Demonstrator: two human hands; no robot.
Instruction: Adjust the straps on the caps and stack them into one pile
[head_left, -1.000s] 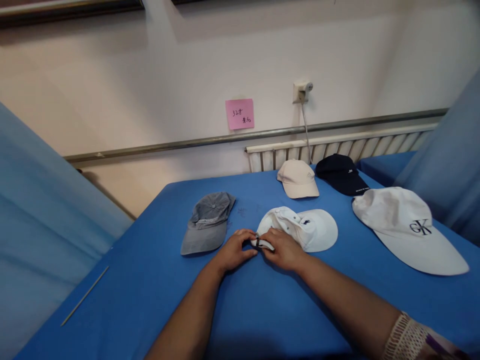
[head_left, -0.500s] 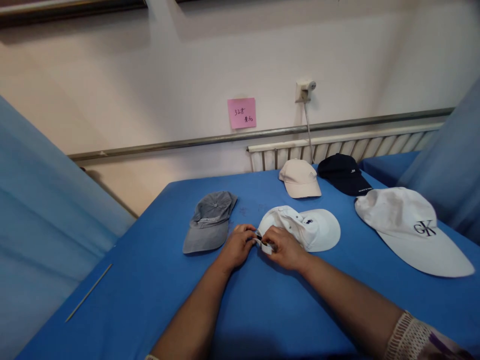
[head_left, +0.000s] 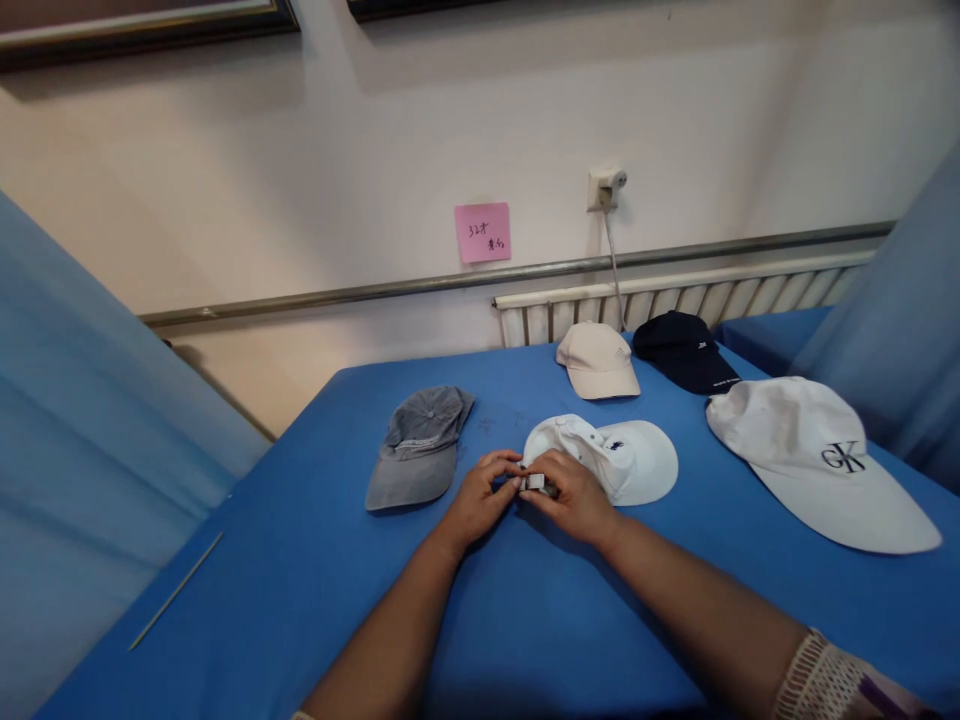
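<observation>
A white baseball cap point(head_left: 651, 462) with a small dark emblem lies in front of me, its brim pointing right. At its back, my left hand point(head_left: 484, 497) pinches the end of the cap's strap between thumb and fingers. Close against it, my right hand point(head_left: 571, 500) is closed on the same strap point(head_left: 534, 482), whose pale folded part shows between the fingertips. The fingers partly hide the strap and its fastening. To the left of my left hand rests a grey cap point(head_left: 420, 450), brim toward me.
A cream cap point(head_left: 598, 360) and a black cap point(head_left: 684, 350) sit at the back of the blue-covered table point(head_left: 300, 590). A large white cap point(head_left: 802, 430) lies at right, a thin stick point(head_left: 176, 590) at left. Blue curtains point(head_left: 97, 430) hang at both sides; a radiator point(head_left: 675, 290) stands behind.
My fingers have drawn closer together on the strap, and its pale end has turned between them. The caps have kept their places; the view has shifted slightly.
</observation>
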